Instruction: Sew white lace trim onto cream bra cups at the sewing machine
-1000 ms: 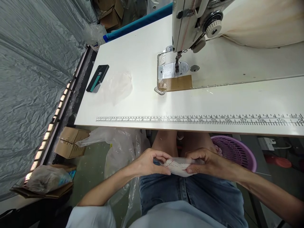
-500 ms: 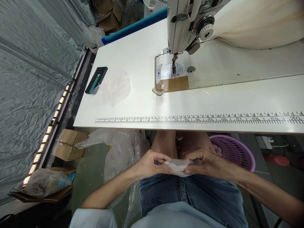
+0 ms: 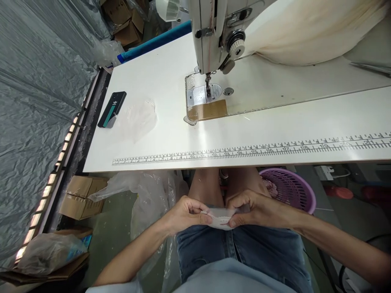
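Over my lap, a small piece of sheer white fabric with a lace-like edge point(image 3: 220, 219) is stretched between my two hands. My left hand point(image 3: 187, 215) pinches its left end between thumb and fingers. At the other end my right hand point(image 3: 252, 209) grips it the same way, thumb on top. Both hands are below the front edge of the sewing table. A similar sheer white piece point(image 3: 139, 120) lies flat on the table, beside a dark phone point(image 3: 112, 110) with a green stripe.
A sewing machine point(image 3: 207, 40) stands on the white table point(image 3: 165, 138), which has a printed ruler point(image 3: 195, 156) along its front. Cream fabric point(image 3: 305, 32) is behind the machine. Below are a purple basket point(image 3: 308, 199), clear plastic point(image 3: 149, 203) and a cardboard box point(image 3: 81, 197).
My view has shifted a little to the right, so the table and machine sit further left. The fabric between my hands has turned slightly, and its lace edge shows less.
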The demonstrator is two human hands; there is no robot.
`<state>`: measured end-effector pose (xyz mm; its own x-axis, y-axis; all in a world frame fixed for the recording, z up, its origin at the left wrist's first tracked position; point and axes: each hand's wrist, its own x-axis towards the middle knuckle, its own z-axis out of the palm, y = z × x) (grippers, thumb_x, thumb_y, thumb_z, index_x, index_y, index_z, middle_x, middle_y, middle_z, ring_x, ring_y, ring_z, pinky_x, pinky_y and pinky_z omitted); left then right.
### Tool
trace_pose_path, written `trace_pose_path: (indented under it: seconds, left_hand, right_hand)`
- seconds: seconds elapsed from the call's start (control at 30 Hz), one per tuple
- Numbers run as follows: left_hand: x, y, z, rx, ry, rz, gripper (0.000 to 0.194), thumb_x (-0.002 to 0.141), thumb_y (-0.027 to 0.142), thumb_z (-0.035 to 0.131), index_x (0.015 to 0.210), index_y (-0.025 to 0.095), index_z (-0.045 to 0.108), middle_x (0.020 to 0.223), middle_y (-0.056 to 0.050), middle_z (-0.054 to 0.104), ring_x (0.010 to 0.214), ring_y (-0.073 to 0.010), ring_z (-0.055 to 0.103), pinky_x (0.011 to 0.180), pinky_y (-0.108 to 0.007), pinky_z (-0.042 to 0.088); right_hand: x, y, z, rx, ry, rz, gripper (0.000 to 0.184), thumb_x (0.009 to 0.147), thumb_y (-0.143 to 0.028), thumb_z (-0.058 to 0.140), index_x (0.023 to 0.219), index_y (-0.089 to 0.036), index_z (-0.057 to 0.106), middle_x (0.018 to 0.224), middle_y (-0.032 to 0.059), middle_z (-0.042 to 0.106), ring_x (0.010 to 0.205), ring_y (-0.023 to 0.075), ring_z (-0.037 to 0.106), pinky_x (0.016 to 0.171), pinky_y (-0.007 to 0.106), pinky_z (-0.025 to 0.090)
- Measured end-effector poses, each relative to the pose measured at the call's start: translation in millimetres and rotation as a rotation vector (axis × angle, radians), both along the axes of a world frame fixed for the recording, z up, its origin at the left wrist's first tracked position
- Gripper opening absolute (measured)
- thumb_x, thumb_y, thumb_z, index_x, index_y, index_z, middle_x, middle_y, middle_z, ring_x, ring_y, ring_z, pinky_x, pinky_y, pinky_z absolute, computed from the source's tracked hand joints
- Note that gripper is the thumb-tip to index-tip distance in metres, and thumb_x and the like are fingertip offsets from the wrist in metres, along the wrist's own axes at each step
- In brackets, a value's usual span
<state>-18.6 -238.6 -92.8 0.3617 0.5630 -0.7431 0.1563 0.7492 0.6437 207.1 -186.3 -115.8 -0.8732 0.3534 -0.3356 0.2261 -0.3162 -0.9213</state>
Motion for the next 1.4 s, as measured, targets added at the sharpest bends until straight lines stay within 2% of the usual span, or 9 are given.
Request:
trace_pose_path:
  seconds: [0.17,0.47,0.57,0.73,0.83,0.97,1.2,1.33,1.4]
  left_hand:
    - [6,9,5.5,0.042,-0.006,-0.112,0.042,0.057,0.04,0.08,0.088,0.013,0.074,0.069,-0.004,0.067,0.061,-0.0115,0.053,0.059,-0.022,0.04]
    - [11,12,4.6,-0.005,0.047,0.029,0.038,0.052,0.042,0.082,0.073,0.012,0.074,0.063,-0.003,0.065,0.056,-0.0104,0.052,0.057,-0.023,0.039]
    - [14,11,3.6,0.045,0.107,0.029,0.04,0.052,0.047,0.08,0.068,0.01,0.071,0.056,-0.001,0.059,0.051,-0.0086,0.046,0.05,-0.021,0.033]
    - [13,14,7.5,0.26,0.183,0.007,0.049,0.061,0.055,0.072,0.049,0.012,0.051,0.046,0.006,0.035,0.046,-0.0045,0.029,0.043,-0.019,0.018]
    - [7,26,24.1,0.424,0.167,-0.07,0.053,0.07,0.06,0.061,0.05,0.013,0.046,0.048,0.006,0.031,0.047,-0.0044,0.024,0.043,-0.019,0.016]
    - [-3,60,68.4,0.594,0.239,-0.154,0.048,0.075,0.056,0.058,0.059,0.012,0.057,0.052,0.003,0.042,0.049,-0.0064,0.033,0.045,-0.019,0.023]
    - [-43,171,155.5,0.971,0.725,-0.252,0.046,0.08,0.053,0.053,0.053,0.016,0.052,0.048,0.003,0.041,0.045,-0.0089,0.036,0.05,-0.022,0.027]
    - [-34,183,161.2,1.195,1.395,-0.136,0.02,0.075,0.033,0.064,0.068,0.014,0.064,0.072,-0.011,0.062,0.082,-0.0287,0.057,0.068,-0.032,0.038]
    - [-8,157,144.8,1.335,1.287,-0.103,0.021,0.077,0.026,0.061,0.093,0.013,0.066,0.105,-0.017,0.062,0.108,-0.0339,0.049,0.083,-0.04,0.038]
  right_hand:
    - [0,4,3.8,-0.008,0.005,-0.006,0.032,0.076,-0.044,0.064,0.075,-0.012,0.068,0.067,0.0012,0.058,0.064,0.0137,0.052,0.057,0.024,0.036]
    - [5,5,8.1,0.086,0.03,-0.073,0.043,0.069,-0.043,0.072,0.102,-0.02,0.057,0.089,0.0014,0.059,0.08,0.0172,0.054,0.063,0.024,0.04]
    - [-1,0,4.3,0.136,0.005,-0.134,0.031,0.076,-0.045,0.065,0.089,-0.018,0.059,0.074,-0.0008,0.056,0.067,0.0133,0.049,0.057,0.022,0.036]
    - [-4,-3,2.7,0.202,-0.047,-0.262,0.038,0.085,-0.049,0.05,0.076,-0.015,0.061,0.06,-0.0016,0.049,0.055,0.0107,0.042,0.047,0.021,0.029]
    - [2,1,18.0,0.332,-0.04,-0.352,0.036,0.089,-0.045,0.048,0.076,-0.016,0.064,0.064,0.0007,0.055,0.06,0.0132,0.049,0.052,0.022,0.036]
    - [17,8,53.1,0.438,0.094,-0.529,0.03,0.09,-0.039,0.048,0.079,-0.018,0.066,0.083,0.0055,0.065,0.079,0.0197,0.059,0.072,0.028,0.045]
    - [44,23,76.0,0.527,0.021,-0.702,0.033,0.089,-0.047,0.044,0.079,-0.019,0.058,0.087,0.0067,0.063,0.078,0.0197,0.057,0.068,0.029,0.045]
    - [50,29,75.1,0.539,0.038,-0.648,0.032,0.09,-0.046,0.044,0.08,-0.019,0.057,0.093,0.0073,0.064,0.085,0.021,0.057,0.074,0.031,0.045]
    - [49,28,75.2,0.524,0.065,-0.618,0.032,0.09,-0.045,0.044,0.077,-0.019,0.056,0.09,0.0071,0.064,0.08,0.0195,0.057,0.071,0.03,0.044]
